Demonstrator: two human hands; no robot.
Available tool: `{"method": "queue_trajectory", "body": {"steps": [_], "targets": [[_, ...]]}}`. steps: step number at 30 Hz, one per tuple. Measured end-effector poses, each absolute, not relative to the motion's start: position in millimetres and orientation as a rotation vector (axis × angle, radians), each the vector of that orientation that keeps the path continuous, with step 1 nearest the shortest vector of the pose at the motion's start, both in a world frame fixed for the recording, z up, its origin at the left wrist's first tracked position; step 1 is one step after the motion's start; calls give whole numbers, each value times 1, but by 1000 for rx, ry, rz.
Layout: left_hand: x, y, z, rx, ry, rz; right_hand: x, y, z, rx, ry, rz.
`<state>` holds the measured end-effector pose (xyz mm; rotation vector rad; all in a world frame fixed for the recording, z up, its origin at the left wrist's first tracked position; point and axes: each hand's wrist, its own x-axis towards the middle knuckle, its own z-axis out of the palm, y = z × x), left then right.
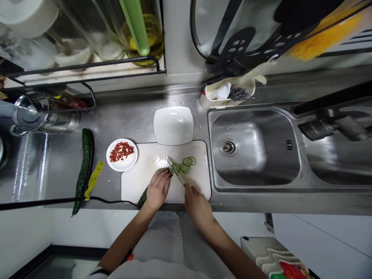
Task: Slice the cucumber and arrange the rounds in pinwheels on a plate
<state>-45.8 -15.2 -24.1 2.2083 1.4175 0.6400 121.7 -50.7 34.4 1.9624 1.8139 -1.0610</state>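
My left hand (158, 188) is closed over a cucumber (142, 197) lying on the white cutting board (133, 186); the hand hides its middle part. My right hand (198, 205) grips the handle of a knife (180, 178). The blade lies against the cut end of the cucumber, close to my left fingertips. Several thin cucumber slices (186, 166) lie overlapping on the board, right of the blade. A small white plate (110, 164) with red dried berries stands at the board's left corner. Behind the board is a white dish (173, 124).
A whole cucumber (84, 166) lies on the steel counter at left, beside a yellow tag (94, 180) on a black cord. To the right is a double sink (255, 147) with a faucet (331, 124). A rack (87, 66) with jars hangs above; utensils hang at upper right.
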Motion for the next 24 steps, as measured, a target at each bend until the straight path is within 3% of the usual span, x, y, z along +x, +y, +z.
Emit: {"method": "queue_trajectory", "body": {"steps": [16,24], "targets": [[-30,-1,2,1979,1641,796,154,-71,39,1949,1995,-629],[-1,26,-5,2006,1499,482,163,-68,46,1884,2027,-607]]}}
